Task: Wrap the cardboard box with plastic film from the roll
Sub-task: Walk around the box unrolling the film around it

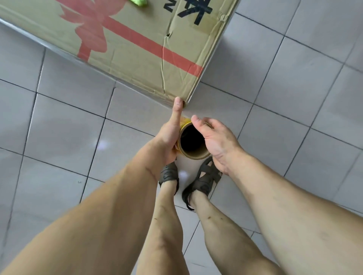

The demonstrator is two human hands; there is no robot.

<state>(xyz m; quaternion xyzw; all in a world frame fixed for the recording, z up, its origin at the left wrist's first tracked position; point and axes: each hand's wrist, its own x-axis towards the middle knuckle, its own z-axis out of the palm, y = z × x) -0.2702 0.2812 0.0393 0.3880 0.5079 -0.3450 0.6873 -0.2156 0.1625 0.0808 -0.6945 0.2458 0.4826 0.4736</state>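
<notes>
On the grey tiled floor (pixel 64 125), seen from the head camera looking straight down, a person stands over a roll of plastic film (pixel 193 142) held upright between both hands, so that the view goes down its dark hollow core. The left hand (pixel 169 135) grips the left side of the roll, its fingers curled round the far side and mostly hidden; its thumb is stretched forward and its tip touches the near corner of the cardboard box (pixel 137 47). The right hand (pixel 214 137) cups the right side of the roll with the thumb lying over the rim; its fingers are hidden behind the roll, so how tightly they close cannot be told. A yellowish edge shows at the top of the roll between the two thumbs.

The cardboard box fills the upper left, cut off by the top and left of the frame. It bears a red ribbon print and black lettering, with creases and a small tear near its right edge. A glossy band along its near lower edge looks like film, though that is hard to make out. A green thing (pixel 138 2) lies on the box at the top edge, mostly cut off.

Below the roll stand two feet in dark sandals (pixel 206 176), partly hidden by the forearms.
</notes>
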